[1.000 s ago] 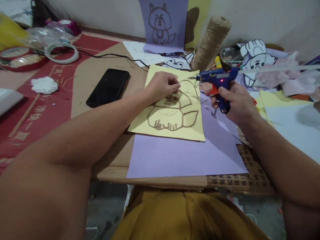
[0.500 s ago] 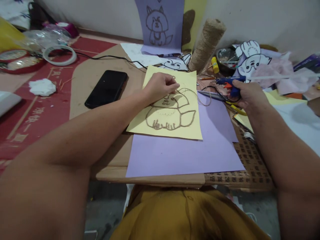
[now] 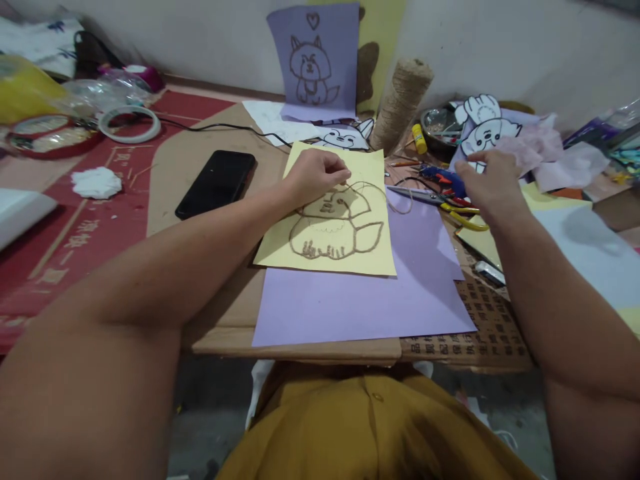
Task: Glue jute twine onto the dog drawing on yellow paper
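My left hand rests over the top of a yellow sheet, thumb and forefinger pinched on a thin strand of twine. The sheet bears an animal drawing outlined in brown twine, its head partly hidden by the hand. On the right, my right hand hovers with its thumb and fingers apart, holding nothing. Just left of it lies a blue glue gun, partly covered by the hand. Scissors with yellow handles lie just in front of the glue gun. Under the yellow sheet is purple paper.
A black phone lies left of the sheet. Behind stand a twine spool and a purple picture. A glue stick, a bowl and paper cutouts crowd the back right. A tape roll sits at left.
My right hand has let go of the glue gun, which now lies on the table, and has opened slightly above it. The left hand still pinches the twine. The view has shifted a little.
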Demonstrator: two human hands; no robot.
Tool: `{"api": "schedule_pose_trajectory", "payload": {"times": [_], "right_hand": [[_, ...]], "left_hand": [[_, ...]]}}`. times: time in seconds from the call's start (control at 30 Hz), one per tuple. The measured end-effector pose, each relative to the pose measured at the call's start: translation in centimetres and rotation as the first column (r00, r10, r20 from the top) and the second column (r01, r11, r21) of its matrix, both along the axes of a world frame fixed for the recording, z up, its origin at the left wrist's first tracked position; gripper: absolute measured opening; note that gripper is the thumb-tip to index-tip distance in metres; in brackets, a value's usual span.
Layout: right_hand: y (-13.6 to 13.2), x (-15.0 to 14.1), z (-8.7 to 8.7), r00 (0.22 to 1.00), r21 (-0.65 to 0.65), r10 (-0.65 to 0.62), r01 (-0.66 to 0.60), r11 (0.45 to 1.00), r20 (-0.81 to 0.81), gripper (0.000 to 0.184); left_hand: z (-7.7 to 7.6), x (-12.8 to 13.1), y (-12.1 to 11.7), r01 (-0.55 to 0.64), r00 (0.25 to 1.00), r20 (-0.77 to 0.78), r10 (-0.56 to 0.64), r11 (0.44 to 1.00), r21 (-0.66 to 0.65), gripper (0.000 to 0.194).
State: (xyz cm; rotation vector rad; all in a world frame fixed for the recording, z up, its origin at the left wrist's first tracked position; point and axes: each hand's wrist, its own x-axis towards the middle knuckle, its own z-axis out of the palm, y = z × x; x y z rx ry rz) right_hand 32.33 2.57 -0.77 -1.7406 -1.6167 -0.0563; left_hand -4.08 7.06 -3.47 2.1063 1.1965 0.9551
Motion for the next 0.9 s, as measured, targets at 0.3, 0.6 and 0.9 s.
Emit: {"api": "schedule_pose_trajectory", "payload": {"times": [0.3,0.6,0.9], "right_hand": [[-1.3,-12.6,-0.8,0.787,-0.202,0.561,-0.524,0.828,0.259,0.036],[1.0,-14.9,-4.1,0.823,-0.206,0.526,-0.488,0.848,0.215,0.033],[0.4,-15.1,-4.7,0.811,-0.138,0.541,-0.523,0.841,0.223,0.029]], "left_hand": [[0.1,-2.4,-1.3,0.079,0.969,-0.242,-0.040,0.985,0.151,0.021],[-1.2,-2.6,-1.5,0.166,0.946,-0.314,-0.079,0.951,0.259,0.035],[-1.9,-3.0,-1.4,0.215,0.935,-0.341,-0.098,0.922,0.323,0.035]]}}
